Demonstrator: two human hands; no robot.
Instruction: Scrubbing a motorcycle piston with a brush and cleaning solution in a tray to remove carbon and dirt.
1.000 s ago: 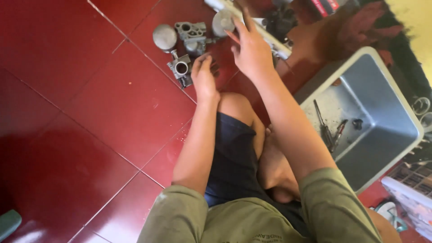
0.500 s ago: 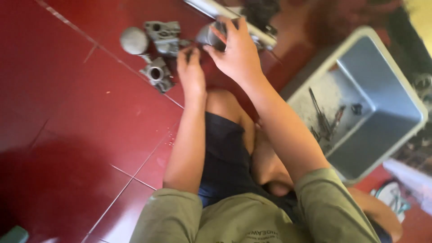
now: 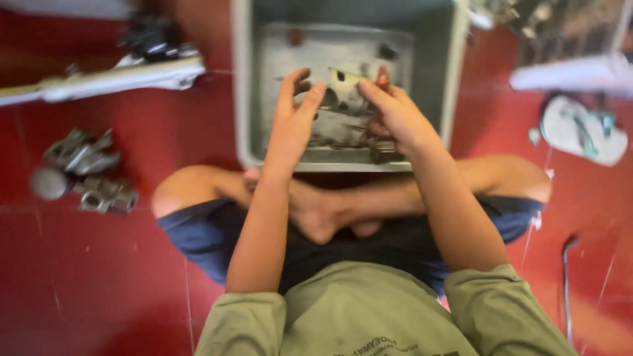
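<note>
We seem to be on the floor of a home repair spot or small workshop: red floor tiles (image 3: 99,283), grey cast metal engine parts (image 3: 89,175) lying loose, a long metal piece (image 3: 105,79), a grey metal tray (image 3: 241,86) of parts, a sandal (image 3: 583,128) nearby.

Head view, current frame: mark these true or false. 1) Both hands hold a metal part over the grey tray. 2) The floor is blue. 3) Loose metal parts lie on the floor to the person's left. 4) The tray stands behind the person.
1) True: the left hand and right hand grip a grey metal part over the grey tray.
2) False: the floor is red tile.
3) True: loose metal parts lie there.
4) False: the tray stands in front of the crossed legs.
</note>
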